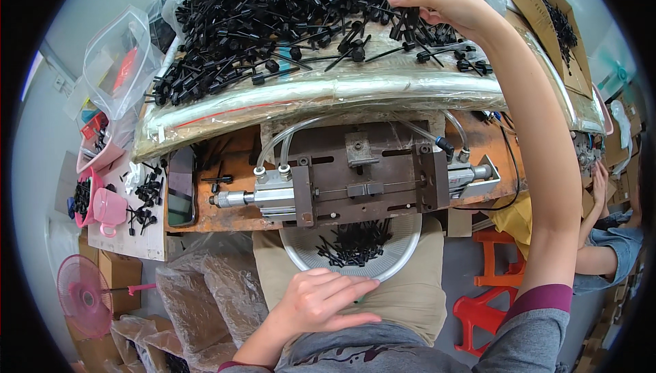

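A large heap of black plastic parts with round heads and thin stems [273, 17] lies on the film-wrapped board at the far side. My right hand [451, 7] reaches to the right part of this heap, its thumb and fingers closed round a bunch of the parts. In my lap sits a white slotted basket [292, 253] with more of the black parts [355, 243] inside. Against the basket's near rim rests my left hand [321, 301], fingers stretched out and holding nothing visible. Between heap and basket stands a metal fixture [365, 164] with pneumatic cylinders at both ends.
Clear air tubes [283, 142] arch over the fixture. A phone [181, 188] lies left of it, near a pink cup [109, 209] and scattered black parts. An open cardboard box [547, 24] stands far right. Another person's hand [600, 181] works at the right, above red stools [488, 311].
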`<state>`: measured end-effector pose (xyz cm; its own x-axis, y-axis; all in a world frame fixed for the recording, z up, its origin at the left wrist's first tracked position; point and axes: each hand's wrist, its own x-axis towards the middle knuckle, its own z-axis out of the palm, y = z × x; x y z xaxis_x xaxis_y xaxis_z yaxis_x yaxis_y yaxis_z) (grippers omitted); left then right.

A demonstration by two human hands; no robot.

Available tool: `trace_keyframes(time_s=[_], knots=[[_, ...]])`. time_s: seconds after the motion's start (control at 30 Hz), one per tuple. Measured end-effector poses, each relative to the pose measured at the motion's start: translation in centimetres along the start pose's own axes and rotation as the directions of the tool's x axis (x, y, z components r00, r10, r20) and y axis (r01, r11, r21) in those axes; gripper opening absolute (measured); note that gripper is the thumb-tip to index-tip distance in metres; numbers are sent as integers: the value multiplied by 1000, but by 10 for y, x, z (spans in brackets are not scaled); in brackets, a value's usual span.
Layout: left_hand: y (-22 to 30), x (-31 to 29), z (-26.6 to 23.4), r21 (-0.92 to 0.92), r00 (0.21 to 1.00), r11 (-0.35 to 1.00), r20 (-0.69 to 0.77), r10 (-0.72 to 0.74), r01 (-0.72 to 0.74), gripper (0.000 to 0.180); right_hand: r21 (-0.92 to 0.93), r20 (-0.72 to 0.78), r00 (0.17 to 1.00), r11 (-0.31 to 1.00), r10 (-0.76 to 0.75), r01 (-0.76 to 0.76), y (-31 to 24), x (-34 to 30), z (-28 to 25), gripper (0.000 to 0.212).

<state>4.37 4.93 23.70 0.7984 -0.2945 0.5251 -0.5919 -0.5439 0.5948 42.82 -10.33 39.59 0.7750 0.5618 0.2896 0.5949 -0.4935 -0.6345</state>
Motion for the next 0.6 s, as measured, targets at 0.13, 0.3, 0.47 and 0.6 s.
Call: trace_keyframes(time_s=[0.13, 0.3, 0.47, 0.6], knots=[[3, 16, -16, 72, 999, 997, -32, 30, -27, 44, 331, -31, 999, 943, 31, -19, 23, -1, -2, 34], [0, 36, -24, 97, 926, 995, -377, 3, 37, 43, 633, -121, 992, 772, 36, 49, -43, -66, 29, 41], [0, 64, -20, -87, 794, 984, -582, -175, 153, 53, 790, 41, 983, 597, 178, -141, -85, -160, 76, 28], [-3, 66, -18, 66, 902, 997, -432, -3, 35, 42, 845, 193, 953, 454, 235, -283, -89, -210, 102, 17]])
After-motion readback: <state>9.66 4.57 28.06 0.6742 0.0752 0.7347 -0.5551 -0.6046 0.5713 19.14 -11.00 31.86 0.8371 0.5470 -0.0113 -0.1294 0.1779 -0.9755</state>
